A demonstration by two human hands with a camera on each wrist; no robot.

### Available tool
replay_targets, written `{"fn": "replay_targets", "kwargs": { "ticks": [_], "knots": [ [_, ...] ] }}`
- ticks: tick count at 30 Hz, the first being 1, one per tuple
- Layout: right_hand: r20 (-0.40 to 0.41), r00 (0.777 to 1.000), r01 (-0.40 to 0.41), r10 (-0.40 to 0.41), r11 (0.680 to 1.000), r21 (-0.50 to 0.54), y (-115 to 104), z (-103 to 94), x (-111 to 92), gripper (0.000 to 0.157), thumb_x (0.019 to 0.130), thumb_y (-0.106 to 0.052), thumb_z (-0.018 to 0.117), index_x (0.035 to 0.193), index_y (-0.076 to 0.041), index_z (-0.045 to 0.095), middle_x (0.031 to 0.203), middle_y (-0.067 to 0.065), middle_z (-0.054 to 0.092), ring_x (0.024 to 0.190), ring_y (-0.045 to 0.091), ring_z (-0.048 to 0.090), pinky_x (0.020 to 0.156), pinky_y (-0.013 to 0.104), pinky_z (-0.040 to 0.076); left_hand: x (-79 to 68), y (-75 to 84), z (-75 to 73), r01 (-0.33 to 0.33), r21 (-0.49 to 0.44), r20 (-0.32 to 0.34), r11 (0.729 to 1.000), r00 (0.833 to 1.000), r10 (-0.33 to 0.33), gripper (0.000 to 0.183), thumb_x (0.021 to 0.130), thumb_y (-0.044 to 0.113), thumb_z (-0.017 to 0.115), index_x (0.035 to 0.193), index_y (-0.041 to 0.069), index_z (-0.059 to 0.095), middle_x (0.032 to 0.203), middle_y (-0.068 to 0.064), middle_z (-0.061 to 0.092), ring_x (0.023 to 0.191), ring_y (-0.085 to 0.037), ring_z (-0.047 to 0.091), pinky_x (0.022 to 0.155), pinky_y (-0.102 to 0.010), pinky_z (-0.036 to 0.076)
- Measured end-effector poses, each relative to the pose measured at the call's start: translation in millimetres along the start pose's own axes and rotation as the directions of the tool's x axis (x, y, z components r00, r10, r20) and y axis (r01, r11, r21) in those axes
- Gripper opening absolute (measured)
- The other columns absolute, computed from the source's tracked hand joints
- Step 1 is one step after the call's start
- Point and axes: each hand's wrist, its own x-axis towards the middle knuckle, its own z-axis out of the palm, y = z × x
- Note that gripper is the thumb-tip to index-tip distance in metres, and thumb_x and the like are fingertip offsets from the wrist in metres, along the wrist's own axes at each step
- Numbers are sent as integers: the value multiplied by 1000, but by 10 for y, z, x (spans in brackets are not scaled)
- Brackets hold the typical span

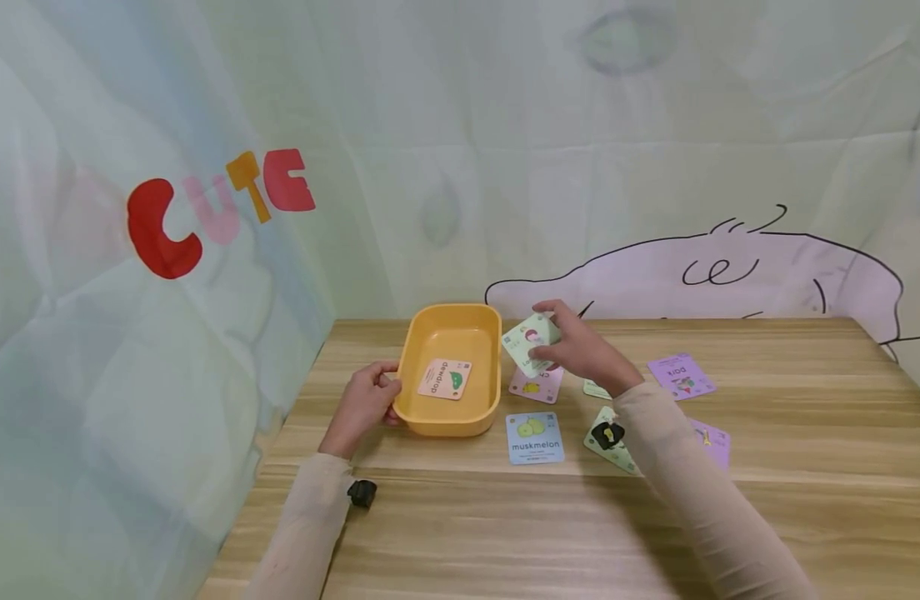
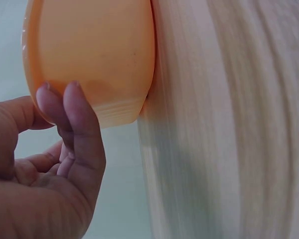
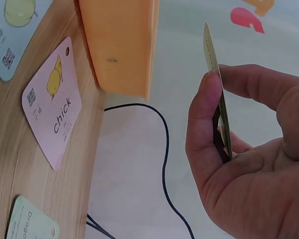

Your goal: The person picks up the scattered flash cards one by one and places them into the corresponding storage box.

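My left hand [image 1: 364, 407] pinches the left rim of a yellow-orange plastic bin [image 1: 448, 418], thumb on the rim and fingers against its outer wall in the left wrist view. Inside the bin lies a pink "dewdrop" card [image 1: 444, 380]. To the right of the bin, my right hand [image 1: 580, 346] holds a pale green picture card [image 1: 530, 343] between thumb and fingers, raised above the table. In the right wrist view this card [image 3: 218, 94] is seen nearly edge-on. Below it on the table is a pink "chick" card [image 3: 54, 102], partly covered by the held card in the head view.
A blue "muskmelon" card [image 1: 534, 437] lies right of the bin's near end. Farther right are a purple "park" card [image 1: 682, 376], another purple card [image 1: 711, 440] and a green card [image 1: 608, 450], partly behind the right arm. A printed curtain [image 1: 400, 167] hangs behind the wooden table [image 1: 430, 533].
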Motion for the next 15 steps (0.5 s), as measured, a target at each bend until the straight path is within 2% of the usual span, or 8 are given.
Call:
{"fn": "replay_targets", "kwargs": {
  "ticks": [5, 15],
  "knots": [
    [0, 1000, -4, 4, 1000, -8, -32, 72, 33, 73, 93, -8, 71, 154, -16, 31, 141, 19, 45, 103, 28, 63, 82, 35, 60, -1, -2, -6, -5, 3, 1, 1000, 1000, 5, 38, 100, 9, 56, 137, 0, 57, 86, -13, 59, 55, -18, 60, 53, -31, 58],
    [7, 1000, -25, 25, 1000, -7, -77, 220, 86, 73, 93, -12, 72, 154, -21, 32, 133, 12, 54, 111, 27, 60, 93, 37, 55, -7, 4, -1, -17, 4, -4, 1000, 1000, 17, 37, 100, 9, 56, 136, 0, 58, 84, -11, 59, 54, -17, 60, 53, -32, 59]
  ]
}}
